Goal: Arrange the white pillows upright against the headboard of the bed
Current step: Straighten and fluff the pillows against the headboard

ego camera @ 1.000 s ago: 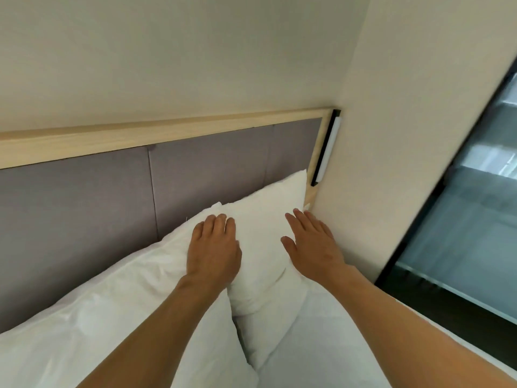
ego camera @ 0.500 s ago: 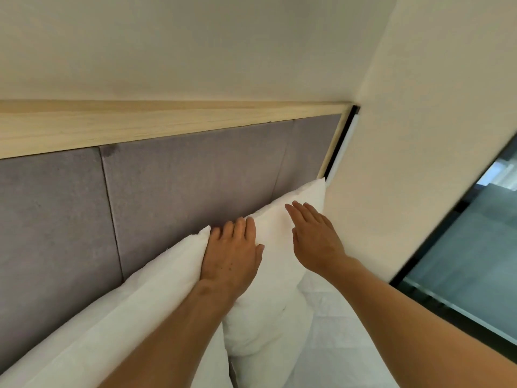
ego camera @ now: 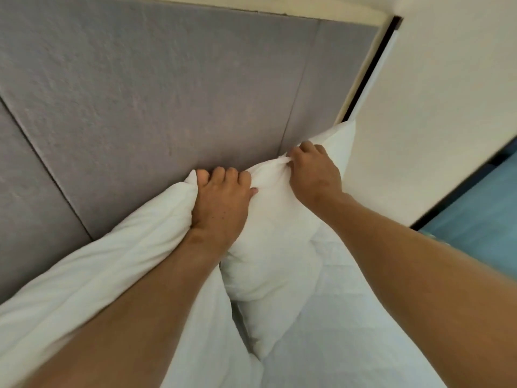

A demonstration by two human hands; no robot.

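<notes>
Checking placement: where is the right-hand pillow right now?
Head view, right of centre: the right pillow stands against the grey headboard in the wall corner, top edge gripped by both the left hand and right hand.

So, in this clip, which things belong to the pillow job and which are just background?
Part of the job:
right pillow, bunched in both hands
left pillow
grey headboard
left hand
right hand

Just background:
side wall
glass panel
bedsheet
</notes>
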